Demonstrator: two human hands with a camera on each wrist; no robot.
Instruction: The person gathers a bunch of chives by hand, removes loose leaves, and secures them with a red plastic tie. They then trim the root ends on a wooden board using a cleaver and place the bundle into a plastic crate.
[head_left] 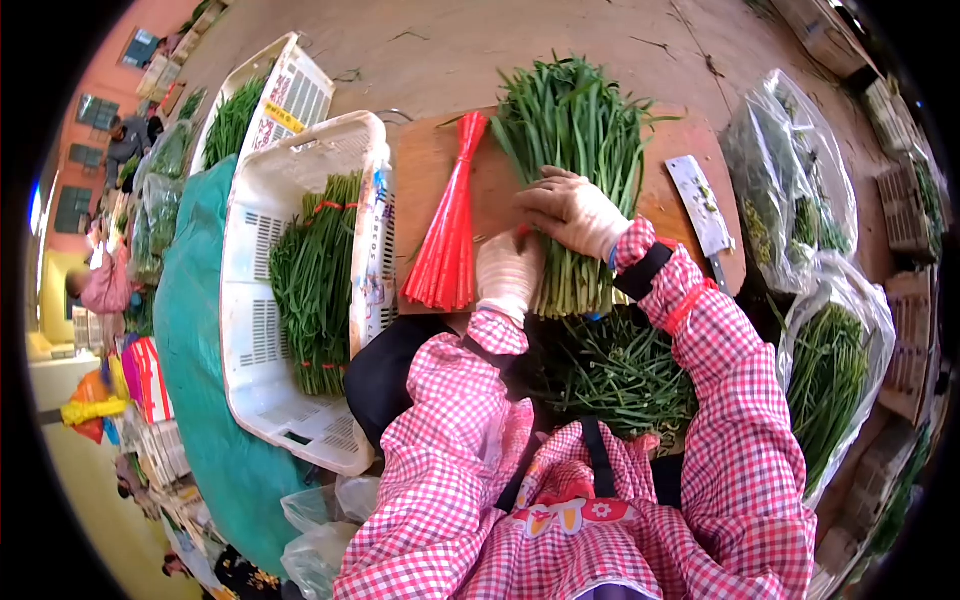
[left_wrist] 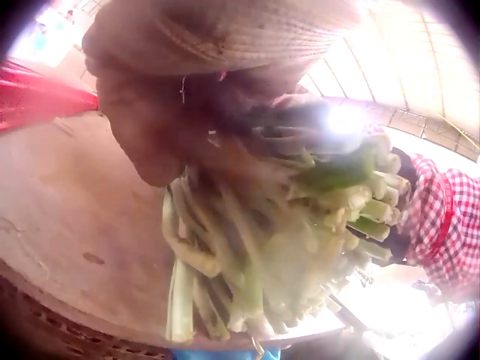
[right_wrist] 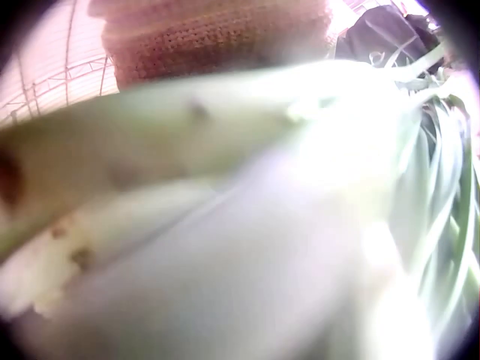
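Observation:
A thick bunch of garlic chives (head_left: 575, 115) lies on a wooden board (head_left: 425, 150), leaves away from me and pale cut ends towards me. My gloved right hand (head_left: 578, 212) lies over its middle, fingers curled round the stalks. My gloved left hand (head_left: 508, 270) grips the bunch's left side; the left wrist view shows its curled fingers by the pale stalks (left_wrist: 225, 277). A small red bit (head_left: 523, 232) shows between the hands; cannot tell what it is. Blurred stalks (right_wrist: 187, 142) fill most of the right wrist view. Left of the bunch lies a fan of red strips (head_left: 448, 235).
A cleaver (head_left: 700, 205) lies at the board's right side. On the left, a white crate (head_left: 300, 435) holds tied chive bundles (head_left: 318, 280). Loose greens (head_left: 615, 375) lie below the board. Clear plastic bags (head_left: 795, 170) of greens stand to the right.

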